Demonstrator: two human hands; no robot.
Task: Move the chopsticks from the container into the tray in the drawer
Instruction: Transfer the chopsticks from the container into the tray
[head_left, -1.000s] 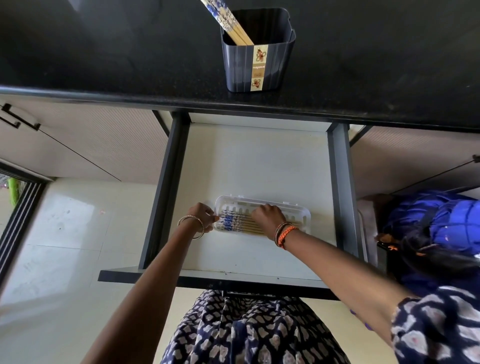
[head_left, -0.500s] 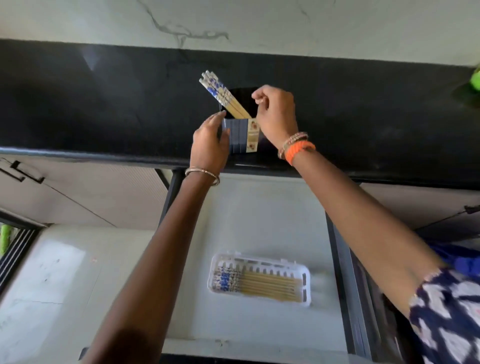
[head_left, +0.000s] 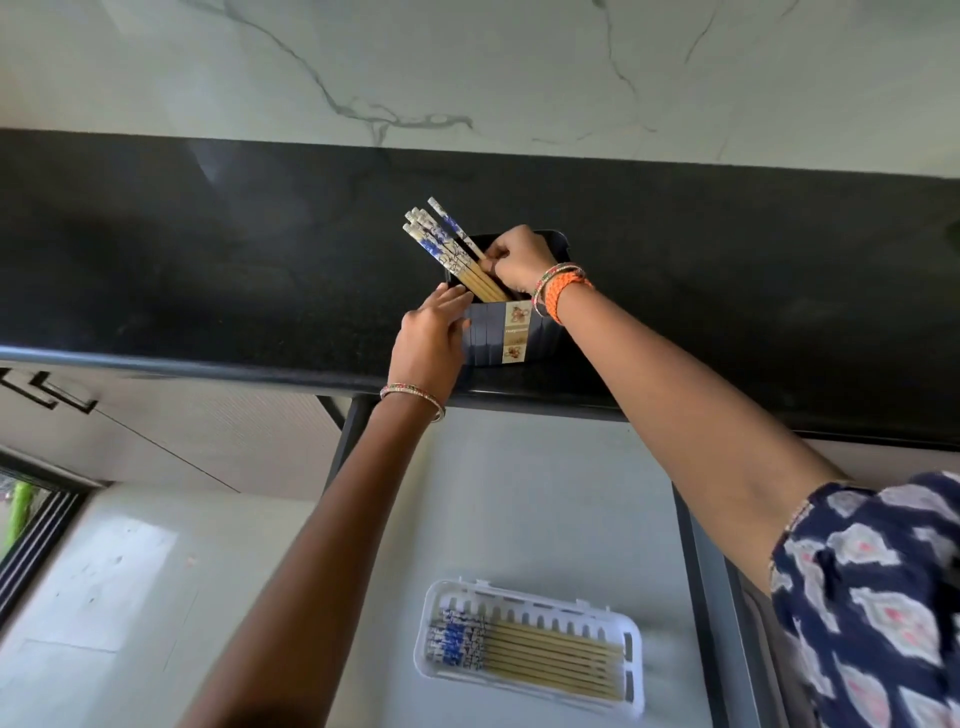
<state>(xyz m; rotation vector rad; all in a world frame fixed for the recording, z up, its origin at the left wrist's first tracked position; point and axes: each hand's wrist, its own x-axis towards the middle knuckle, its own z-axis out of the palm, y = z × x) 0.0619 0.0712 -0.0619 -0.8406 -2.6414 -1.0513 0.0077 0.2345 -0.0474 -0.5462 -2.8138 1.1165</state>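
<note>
A dark ribbed container (head_left: 540, 335) with a picture label stands on the black counter. Several bamboo chopsticks (head_left: 441, 241) with blue-and-white tops lean out of it to the upper left. My right hand (head_left: 519, 265) is inside the container's mouth, fingers pinched on the shafts of the chopsticks, one of which stands out above the others. My left hand (head_left: 428, 338) presses flat against the container's left side, holding it. Below, in the open drawer (head_left: 550, 499), a white slotted tray (head_left: 636, 649) holds several chopsticks (head_left: 530, 649) lying side by side.
The black counter (head_left: 208, 270) runs across the view under a pale marbled wall (head_left: 467, 67). The drawer's dark side rails (head_left: 711, 597) frame its pale floor. Cabinet fronts with a dark handle (head_left: 47, 389) are at left, a tiled floor below them.
Both hands left the tray in the drawer and rose to the container. The right hand has moved from the rim onto the chopsticks; the left hand now holds the container's side.
</note>
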